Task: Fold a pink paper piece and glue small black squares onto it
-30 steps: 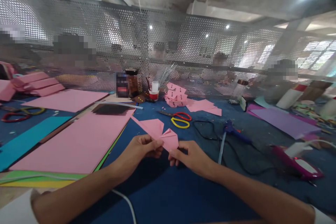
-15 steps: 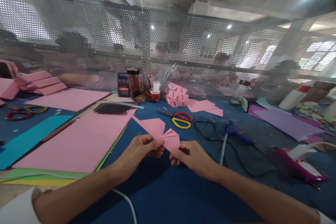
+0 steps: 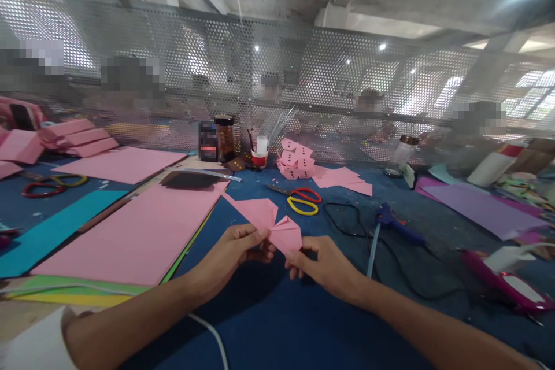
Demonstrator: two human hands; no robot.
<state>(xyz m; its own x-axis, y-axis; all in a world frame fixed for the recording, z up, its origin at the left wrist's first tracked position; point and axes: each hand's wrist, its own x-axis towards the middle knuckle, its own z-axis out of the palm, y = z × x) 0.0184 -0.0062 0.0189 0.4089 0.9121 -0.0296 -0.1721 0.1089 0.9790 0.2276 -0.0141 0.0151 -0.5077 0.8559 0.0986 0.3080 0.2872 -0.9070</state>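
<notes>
no readable text or numbers tbh; dark upright panel (image 3: 208,141), far side slightly left, is too blurry

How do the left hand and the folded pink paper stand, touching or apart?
Touching. The head view shows the left hand pinching the folded pink paper, with the thumb lying over it.

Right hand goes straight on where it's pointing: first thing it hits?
Past the folded pink paper already in its fingers, the right hand would probably meet the left hand first; depth is unclear from one view.
</notes>
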